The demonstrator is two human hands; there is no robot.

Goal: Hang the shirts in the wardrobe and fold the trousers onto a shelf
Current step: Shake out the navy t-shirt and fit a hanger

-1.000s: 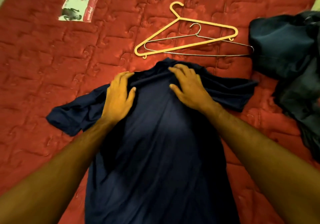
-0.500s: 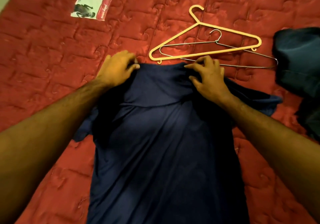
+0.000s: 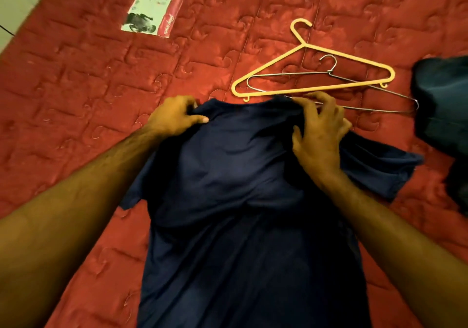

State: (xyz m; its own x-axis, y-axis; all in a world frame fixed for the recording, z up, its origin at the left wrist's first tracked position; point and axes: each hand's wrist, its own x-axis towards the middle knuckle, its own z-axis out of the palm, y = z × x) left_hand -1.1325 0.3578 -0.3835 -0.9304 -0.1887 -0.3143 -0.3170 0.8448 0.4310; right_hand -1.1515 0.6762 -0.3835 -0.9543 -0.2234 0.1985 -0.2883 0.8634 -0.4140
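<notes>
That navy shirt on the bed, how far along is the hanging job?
Nothing looks finished. In hand: the left hand grips the navy shirt near its collar, and the right hand has its fingers curled on the other shoulder. Still left: the yellow hanger and wire hanger lie unused on the red quilt, and a dark clothes pile waits at the right.

- Single head-worn wide-angle view, looking forward and steeply down, close over the red quilted bedspread [image 3: 76,99].
- Both forearms enter from the bottom edge.
</notes>
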